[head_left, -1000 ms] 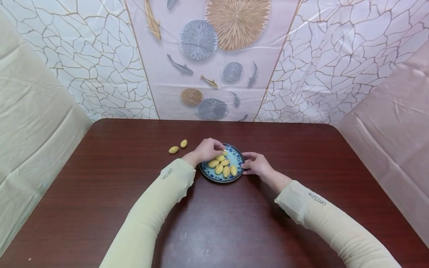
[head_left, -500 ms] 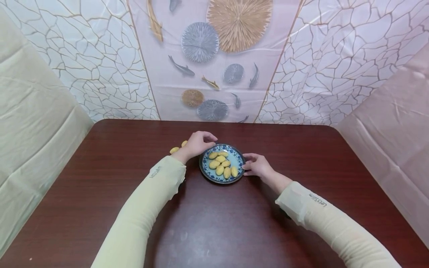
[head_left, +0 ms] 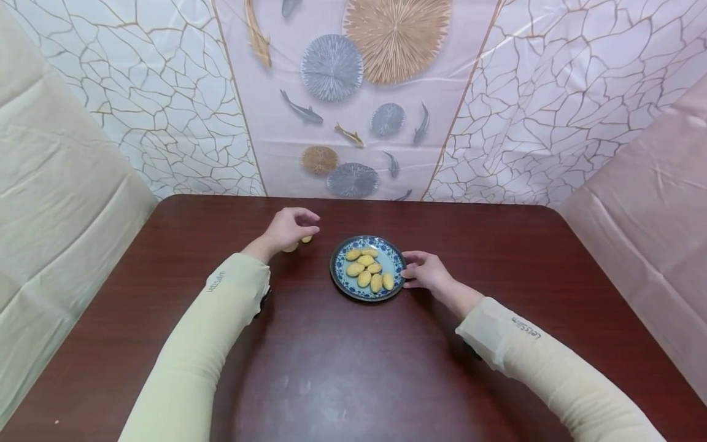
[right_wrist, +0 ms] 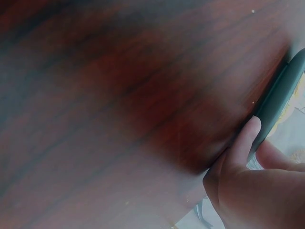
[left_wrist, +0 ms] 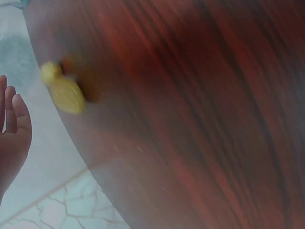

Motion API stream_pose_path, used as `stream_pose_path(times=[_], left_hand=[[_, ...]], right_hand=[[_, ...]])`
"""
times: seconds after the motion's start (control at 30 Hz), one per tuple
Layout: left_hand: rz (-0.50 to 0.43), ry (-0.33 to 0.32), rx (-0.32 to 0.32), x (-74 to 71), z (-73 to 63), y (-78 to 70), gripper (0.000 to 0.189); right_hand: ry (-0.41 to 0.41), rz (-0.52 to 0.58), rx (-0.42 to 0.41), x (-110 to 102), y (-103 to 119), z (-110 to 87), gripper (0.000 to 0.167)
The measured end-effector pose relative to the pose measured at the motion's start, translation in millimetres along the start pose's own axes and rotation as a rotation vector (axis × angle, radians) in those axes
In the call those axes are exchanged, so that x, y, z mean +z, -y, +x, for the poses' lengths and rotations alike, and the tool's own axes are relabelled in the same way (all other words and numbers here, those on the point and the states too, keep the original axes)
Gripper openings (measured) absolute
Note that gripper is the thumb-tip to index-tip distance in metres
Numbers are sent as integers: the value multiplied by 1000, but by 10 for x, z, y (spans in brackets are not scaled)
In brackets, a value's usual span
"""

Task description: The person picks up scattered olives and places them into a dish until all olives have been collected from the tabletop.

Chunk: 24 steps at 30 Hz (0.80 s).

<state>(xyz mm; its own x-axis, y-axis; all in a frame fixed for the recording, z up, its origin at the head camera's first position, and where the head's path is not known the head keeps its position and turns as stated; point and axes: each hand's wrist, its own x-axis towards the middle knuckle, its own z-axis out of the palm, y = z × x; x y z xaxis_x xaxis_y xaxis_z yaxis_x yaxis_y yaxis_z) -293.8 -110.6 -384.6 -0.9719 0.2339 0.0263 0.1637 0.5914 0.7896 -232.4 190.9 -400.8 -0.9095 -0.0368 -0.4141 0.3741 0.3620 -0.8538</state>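
My left hand hovers over the table's far left part, holding nothing, its fingers loosely bent. Just below it are two small yellow oval fruits, partly covered by the hand in the head view. The left wrist view shows the same pair of yellow fruits, blurred and apart from the fingers. A round blue-and-white patterned plate with a dark rim carries several more yellow fruits. At its right edge my right hand grips the rim. In the right wrist view, thumb and finger lie on either side of the plate's edge.
The dark brown wooden table has a patterned cloth wall behind its far edge. Pale cloth hangs at both sides.
My left hand has released a fruit onto the plate and moved left, away from it, to above the two loose fruits. My right hand stays at the plate's rim.
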Motion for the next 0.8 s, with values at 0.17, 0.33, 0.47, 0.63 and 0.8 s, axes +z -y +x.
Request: stream_pose_path(times=[0.17, 0.33, 0.47, 0.63, 0.8], left_hand=[[23, -16, -38, -109, -64, 159, 33], [32, -25, -53, -163, -143, 284, 32], [67, -39, -49, -189, -212, 378, 33], [72, -25, -85, -214, -292, 490, 37], [84, 8, -100, -209, -330, 564, 35]], right_hand=[[4, -3, 0, -10, -4, 9, 53], [6, -5, -3, -15, 0, 4, 53], [6, -10, -3, -12, 3, 1, 53], [5, -7, 2, -4, 5, -3, 53], [6, -5, -7, -9, -12, 6, 53]])
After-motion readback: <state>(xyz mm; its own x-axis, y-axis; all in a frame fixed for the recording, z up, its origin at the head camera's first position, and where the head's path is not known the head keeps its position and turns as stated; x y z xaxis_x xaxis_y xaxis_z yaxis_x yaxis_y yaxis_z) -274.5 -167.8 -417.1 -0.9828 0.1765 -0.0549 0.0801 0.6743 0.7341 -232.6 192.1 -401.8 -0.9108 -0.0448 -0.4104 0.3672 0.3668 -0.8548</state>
